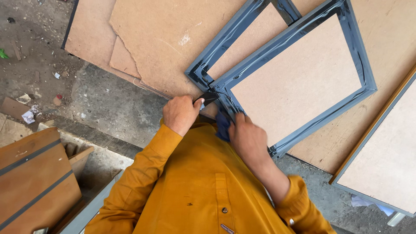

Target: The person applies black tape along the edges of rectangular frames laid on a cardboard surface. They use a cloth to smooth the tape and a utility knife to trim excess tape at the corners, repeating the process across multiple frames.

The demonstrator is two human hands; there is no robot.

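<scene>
Hardboard floor; hands (214,121) grip frame (299,78) corner.

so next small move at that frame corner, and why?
Probably draw the left hand along the corner of the grey frame, pressing the dark strip it pinches flat onto the rail. The strip's end sits right at the corner, while the right hand steadies the frame's lower rail with a blue cloth by its fingers.
</scene>
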